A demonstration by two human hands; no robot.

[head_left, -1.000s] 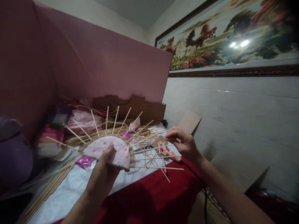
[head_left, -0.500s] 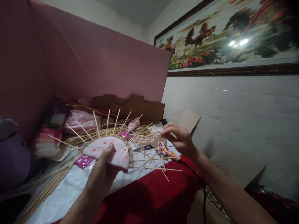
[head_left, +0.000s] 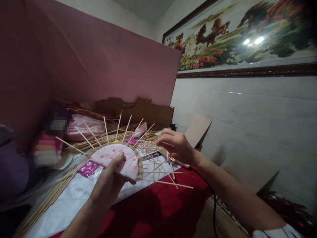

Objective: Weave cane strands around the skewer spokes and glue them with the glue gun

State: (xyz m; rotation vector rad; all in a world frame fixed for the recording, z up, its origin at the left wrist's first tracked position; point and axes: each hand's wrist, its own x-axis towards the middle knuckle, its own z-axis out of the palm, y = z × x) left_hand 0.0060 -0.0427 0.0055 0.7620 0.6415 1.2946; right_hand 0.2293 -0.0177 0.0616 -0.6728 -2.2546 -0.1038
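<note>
My left hand (head_left: pixel 111 178) grips a half-round base (head_left: pixel 115 159) covered in white cloth with small coloured dots, thumb on top and fingers beneath. Brown twine (head_left: pixel 140 167) is wound along its curved rim. Several thin wooden sticks (head_left: pixel 106 129) fan out from that rim. My right hand (head_left: pixel 177 143) is at the right side of the fan, by the outer ends of the sticks. Its fingers are bent together in a pinch; what lies between them is too small to make out.
Behind lie bundled sticks (head_left: pixel 83 145), torn cardboard (head_left: pixel 138 109) and pink dotted cloth (head_left: pixel 86 125). A purple packet (head_left: pixel 88 169) rests on the white sheet (head_left: pixel 66 201). A flower-patterned glue gun (head_left: pixel 182 164), partly hidden, has a black cord (head_left: pixel 214 208). Red cloth (head_left: pixel 158 211) covers the near edge.
My right hand has moved left, closer to the base and over the stick ends. The held base has shifted slightly right in view, still in my left hand.
</note>
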